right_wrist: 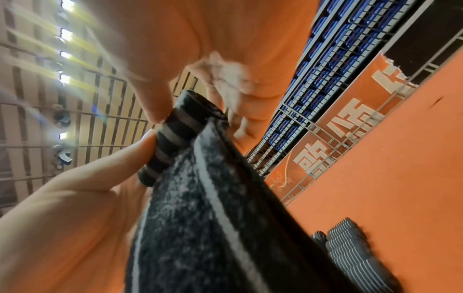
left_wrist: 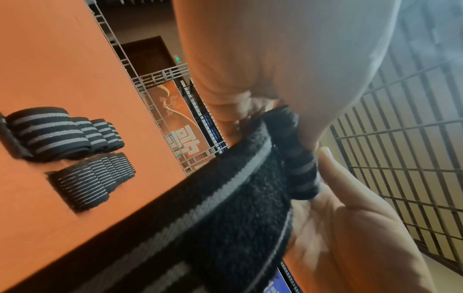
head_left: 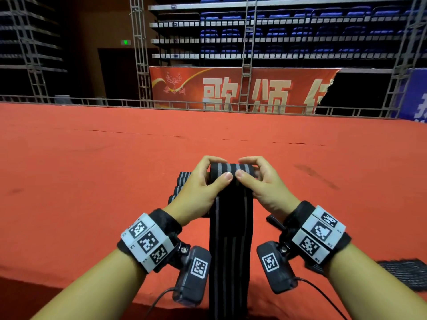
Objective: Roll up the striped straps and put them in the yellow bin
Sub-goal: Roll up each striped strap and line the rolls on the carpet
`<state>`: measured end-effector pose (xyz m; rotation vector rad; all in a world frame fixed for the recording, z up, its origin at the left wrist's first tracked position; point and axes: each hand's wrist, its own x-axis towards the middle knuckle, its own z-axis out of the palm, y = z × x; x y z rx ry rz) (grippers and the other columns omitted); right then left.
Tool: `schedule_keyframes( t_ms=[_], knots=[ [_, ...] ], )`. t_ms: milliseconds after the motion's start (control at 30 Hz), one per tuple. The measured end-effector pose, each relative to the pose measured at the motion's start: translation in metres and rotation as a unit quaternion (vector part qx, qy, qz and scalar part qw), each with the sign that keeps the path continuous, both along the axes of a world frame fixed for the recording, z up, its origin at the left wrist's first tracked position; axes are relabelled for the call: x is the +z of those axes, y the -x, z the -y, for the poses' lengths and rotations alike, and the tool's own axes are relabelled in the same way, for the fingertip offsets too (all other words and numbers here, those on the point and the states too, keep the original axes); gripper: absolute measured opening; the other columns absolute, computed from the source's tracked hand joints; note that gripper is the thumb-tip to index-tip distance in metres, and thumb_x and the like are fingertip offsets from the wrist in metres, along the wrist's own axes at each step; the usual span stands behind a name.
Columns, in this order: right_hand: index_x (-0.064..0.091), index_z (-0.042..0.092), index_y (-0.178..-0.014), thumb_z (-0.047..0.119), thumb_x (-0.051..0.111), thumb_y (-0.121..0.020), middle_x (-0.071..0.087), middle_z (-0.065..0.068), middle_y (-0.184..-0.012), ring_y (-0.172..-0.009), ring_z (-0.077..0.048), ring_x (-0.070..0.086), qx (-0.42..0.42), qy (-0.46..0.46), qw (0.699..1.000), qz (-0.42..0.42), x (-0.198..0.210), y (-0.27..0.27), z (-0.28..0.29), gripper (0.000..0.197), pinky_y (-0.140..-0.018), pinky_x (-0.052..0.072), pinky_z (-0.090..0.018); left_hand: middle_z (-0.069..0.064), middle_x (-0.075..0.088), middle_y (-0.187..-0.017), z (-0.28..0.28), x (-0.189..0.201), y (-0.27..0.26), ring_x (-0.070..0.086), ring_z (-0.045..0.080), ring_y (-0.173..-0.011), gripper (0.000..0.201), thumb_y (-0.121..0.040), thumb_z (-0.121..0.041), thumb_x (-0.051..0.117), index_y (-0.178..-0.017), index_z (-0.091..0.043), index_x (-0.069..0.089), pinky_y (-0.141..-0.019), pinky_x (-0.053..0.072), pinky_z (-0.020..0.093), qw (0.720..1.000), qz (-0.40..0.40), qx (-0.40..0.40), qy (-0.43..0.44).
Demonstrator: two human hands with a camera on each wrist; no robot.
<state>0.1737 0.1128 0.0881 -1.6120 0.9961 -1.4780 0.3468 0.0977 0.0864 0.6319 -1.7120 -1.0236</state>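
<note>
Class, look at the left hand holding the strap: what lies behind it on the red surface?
Behind the left hand, rolled striped straps peek out in a row on the red surface. The hand covers their right parts.

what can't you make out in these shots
- Yellow bin: in no view.
- Strap: in the head view its loose tail runs off the bottom edge, so its length is unknown.
- Rolled straps: in the head view the left hand covers most; the left wrist view shows more, the far ones too small to count.
- Right hand: its fingertips are smeared by blur in the right wrist view.
</note>
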Motion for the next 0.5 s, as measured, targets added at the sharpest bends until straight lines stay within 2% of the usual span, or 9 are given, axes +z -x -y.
schedule_keyframes(
  t_ms=[67,167,200,267,333,367,433,500],
  knots=[
    [0.053,0.015,-0.112,0.028,0.069,-0.081,0.063,-0.010,-0.099,-0.087,-0.018,0.062,0.013,-0.024,1.000,0.013,0.001,0.000,0.000,0.036,-0.070,0.052,-0.028,0.008,0.067,-0.103,-0.001,0.000,0.000,0.067,0.015,-0.091,0.028,-0.090,-0.029,0.064,-0.116,-0.026,0.052,-0.077,0.055,0.031,1.000,0.004,-0.001,0.023],
    [0.054,0.015,-0.107,0.027,0.066,-0.076,0.061,-0.011,-0.099,-0.092,-0.021,0.058,0.004,0.018,1.000,-0.010,0.005,0.000,-0.004,0.035,-0.082,0.052,-0.041,0.009,0.067,-0.108,-0.004,0.000,0.001,0.069,0.015,-0.092,0.032,-0.093,-0.028,0.065,-0.122,-0.028,0.051,-0.075,0.055,0.028,1.000,-0.013,-0.011,-0.010],
    [0.053,0.014,-0.108,0.025,0.066,-0.077,0.060,-0.011,-0.099,-0.092,-0.020,0.058,0.004,0.034,0.999,-0.014,0.006,-0.001,-0.006,0.035,-0.083,0.052,-0.041,0.008,0.068,-0.107,-0.005,0.001,0.000,0.070,0.016,-0.091,0.031,-0.095,-0.027,0.062,-0.123,-0.025,0.050,-0.075,0.056,0.029,0.999,-0.020,-0.018,-0.032],
    [0.051,0.015,-0.109,0.021,0.065,-0.079,0.058,-0.009,-0.099,-0.089,-0.016,0.058,0.010,0.061,0.998,-0.026,0.007,-0.001,-0.008,0.033,-0.079,0.054,-0.035,0.007,0.069,-0.100,-0.005,0.003,-0.001,0.070,0.018,-0.088,0.027,-0.097,-0.026,0.058,-0.121,-0.018,0.049,-0.076,0.057,0.033,0.998,-0.024,-0.032,-0.046],
    [0.051,0.019,-0.109,0.020,0.065,-0.080,0.058,-0.006,-0.099,-0.087,-0.014,0.058,0.015,0.075,0.996,-0.045,0.006,0.000,-0.009,0.032,-0.076,0.055,-0.033,0.008,0.067,-0.094,-0.006,0.005,-0.004,0.068,0.019,-0.084,0.023,-0.098,-0.022,0.058,-0.119,-0.018,0.048,-0.074,0.058,0.036,0.998,-0.018,-0.037,-0.036],
    [0.050,0.021,-0.109,0.021,0.066,-0.081,0.058,-0.005,-0.099,-0.086,-0.014,0.059,0.016,0.068,0.996,-0.053,0.006,0.001,-0.010,0.033,-0.074,0.056,-0.033,0.010,0.067,-0.094,-0.006,0.006,-0.005,0.068,0.020,-0.084,0.024,-0.097,-0.022,0.059,-0.118,-0.020,0.048,-0.074,0.058,0.039,0.999,-0.012,-0.039,-0.027],
    [0.049,0.021,-0.112,0.025,0.068,-0.087,0.060,-0.001,-0.094,-0.079,-0.010,0.061,0.012,0.026,0.998,-0.050,0.008,0.001,-0.011,0.032,-0.063,0.054,-0.027,0.014,0.066,-0.099,-0.008,0.007,-0.006,0.067,0.023,-0.088,0.026,-0.094,-0.022,0.060,-0.118,-0.023,0.048,-0.078,0.059,0.043,0.999,0.006,-0.038,0.002],
    [0.049,0.016,-0.108,0.025,0.063,-0.093,0.061,0.003,-0.085,-0.070,-0.009,0.061,0.019,-0.007,1.000,-0.019,0.010,-0.001,-0.011,0.022,-0.054,0.050,-0.023,0.017,0.065,-0.104,-0.011,0.007,-0.006,0.066,0.022,-0.090,0.026,-0.096,-0.016,0.059,-0.119,-0.025,0.048,-0.080,0.058,0.042,0.999,0.023,-0.034,0.029]
  ],
)
